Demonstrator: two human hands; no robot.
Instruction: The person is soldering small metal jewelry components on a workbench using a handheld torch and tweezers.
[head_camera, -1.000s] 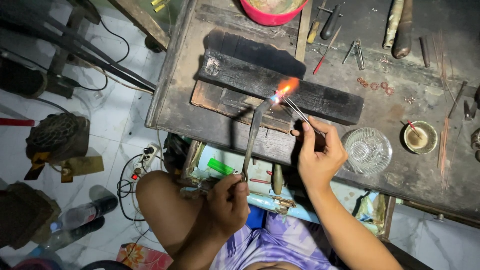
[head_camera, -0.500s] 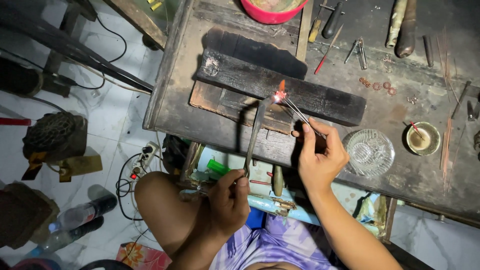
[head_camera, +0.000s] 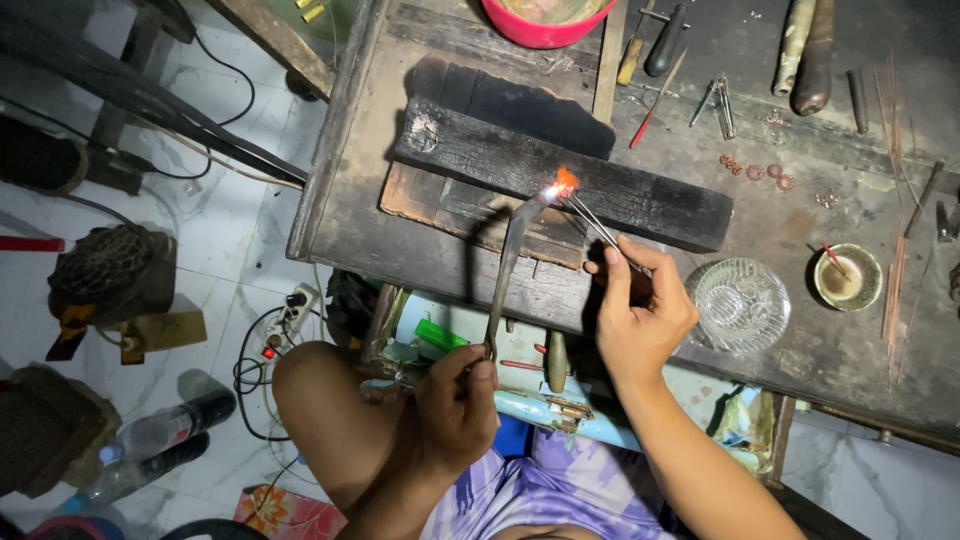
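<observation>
My left hand (head_camera: 457, 402) grips the lower end of a long metal torch pipe (head_camera: 505, 265) whose tip throws an orange flame (head_camera: 562, 183) onto a charred black wooden block (head_camera: 650, 205). My right hand (head_camera: 637, 318) pinches thin metal tweezers (head_camera: 595, 225), their tips reaching into the flame on the block. Whatever small piece sits at the tweezer tips is hidden by the glow.
The worn wooden workbench (head_camera: 880, 350) carries a cut-glass dish (head_camera: 741, 304), a small bowl (head_camera: 848, 277) with a red stick, copper rings (head_camera: 755, 171), pliers (head_camera: 717, 102), tool handles (head_camera: 806, 45) and a red basin (head_camera: 545, 25). Bottles (head_camera: 150, 440) and a power strip (head_camera: 290, 318) lie on the floor at left.
The flame has shrunk from a longer orange streak to a small spot at the tweezer tips. Both hands have stayed in about the same place.
</observation>
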